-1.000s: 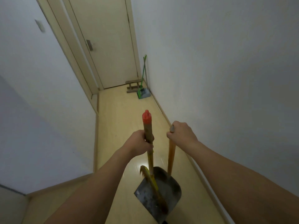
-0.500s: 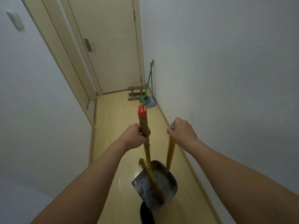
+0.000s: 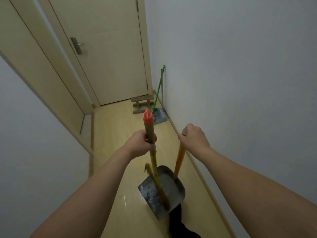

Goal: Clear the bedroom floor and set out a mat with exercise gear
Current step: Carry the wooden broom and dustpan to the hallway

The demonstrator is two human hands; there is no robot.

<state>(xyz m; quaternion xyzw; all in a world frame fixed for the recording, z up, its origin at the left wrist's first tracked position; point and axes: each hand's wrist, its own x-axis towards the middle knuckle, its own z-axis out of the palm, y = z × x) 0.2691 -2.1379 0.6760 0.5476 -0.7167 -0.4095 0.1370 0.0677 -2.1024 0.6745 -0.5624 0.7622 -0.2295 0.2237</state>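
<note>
My left hand (image 3: 141, 143) grips the wooden handle of a broom (image 3: 149, 131) that has an orange-red cap on top; its yellow lower shaft and bristles hang down into the pan. My right hand (image 3: 193, 137) grips the top of the orange handle (image 3: 179, 162) of a grey metal dustpan (image 3: 161, 189). Both tools are carried upright in front of me, above the light wooden floor (image 3: 120, 134) of a narrow corridor.
A closed cream door (image 3: 106, 48) ends the corridor. Beside it stand a small wooden stool (image 3: 141, 104), a green-handled broom (image 3: 158, 88) and a grey dustpan (image 3: 159, 115) against the right wall. White walls close in on both sides. My dark-clad foot (image 3: 178, 220) shows below.
I have moved forward along the corridor; the door, stool and green broom are nearer. Both hands keep the same grip on the broom and dustpan handles.
</note>
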